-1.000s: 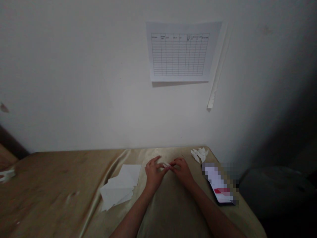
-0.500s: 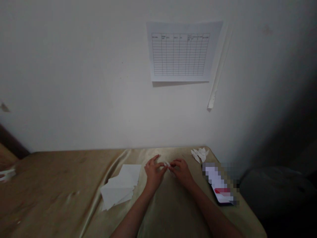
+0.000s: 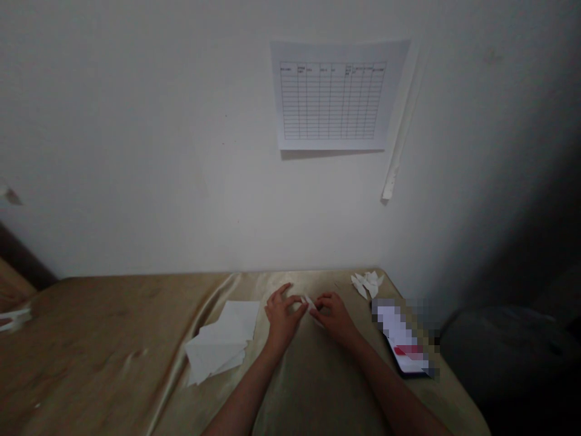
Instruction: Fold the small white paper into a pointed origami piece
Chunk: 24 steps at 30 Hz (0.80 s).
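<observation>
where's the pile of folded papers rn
Head view: the pile of folded papers sits at the far right of the table by the wall, just beyond the phone and right of the right hand.

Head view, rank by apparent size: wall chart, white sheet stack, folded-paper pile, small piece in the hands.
1. wall chart, largest even though it is farthest away
2. white sheet stack
3. folded-paper pile
4. small paper piece, pinched between left hand and right hand

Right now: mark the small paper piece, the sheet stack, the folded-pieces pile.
small paper piece (image 3: 308, 300), head view, its exposed white middle.
sheet stack (image 3: 222, 346), head view, middle of the fanned sheets.
folded-pieces pile (image 3: 367, 283), head view, middle of the heap.
</observation>
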Each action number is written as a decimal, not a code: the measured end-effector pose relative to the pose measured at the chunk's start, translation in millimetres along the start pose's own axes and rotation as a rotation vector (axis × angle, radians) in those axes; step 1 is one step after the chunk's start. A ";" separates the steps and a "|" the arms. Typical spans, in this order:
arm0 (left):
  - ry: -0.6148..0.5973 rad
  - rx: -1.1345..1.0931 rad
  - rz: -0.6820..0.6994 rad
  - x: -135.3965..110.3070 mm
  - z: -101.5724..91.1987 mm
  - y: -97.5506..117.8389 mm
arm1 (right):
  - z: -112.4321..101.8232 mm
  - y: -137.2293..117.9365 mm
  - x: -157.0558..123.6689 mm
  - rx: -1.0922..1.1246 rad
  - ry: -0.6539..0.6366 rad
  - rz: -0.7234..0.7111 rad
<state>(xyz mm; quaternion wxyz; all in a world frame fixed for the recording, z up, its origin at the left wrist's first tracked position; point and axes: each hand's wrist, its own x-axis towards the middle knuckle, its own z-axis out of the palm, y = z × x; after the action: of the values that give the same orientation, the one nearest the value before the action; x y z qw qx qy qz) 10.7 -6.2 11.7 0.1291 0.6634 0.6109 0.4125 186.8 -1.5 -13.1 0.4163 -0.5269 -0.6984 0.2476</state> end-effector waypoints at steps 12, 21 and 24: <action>0.008 0.019 0.057 4.2 -1.3 -4.2 | -0.1 2.4 0.9 0.017 -0.008 0.020; -0.019 0.031 0.033 5.3 -1.8 -6.3 | -3.0 -1.2 -1.2 0.011 -0.020 0.034; -0.032 0.042 0.016 5.1 -1.0 -6.9 | -3.5 -0.9 -0.6 -0.008 -0.030 0.035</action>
<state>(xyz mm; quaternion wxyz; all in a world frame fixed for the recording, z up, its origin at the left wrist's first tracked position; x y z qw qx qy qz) 4.7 -0.4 9.6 0.1215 0.6774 0.6117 0.3901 189.3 -2.7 -10.8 0.3991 -0.5370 -0.6963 0.2599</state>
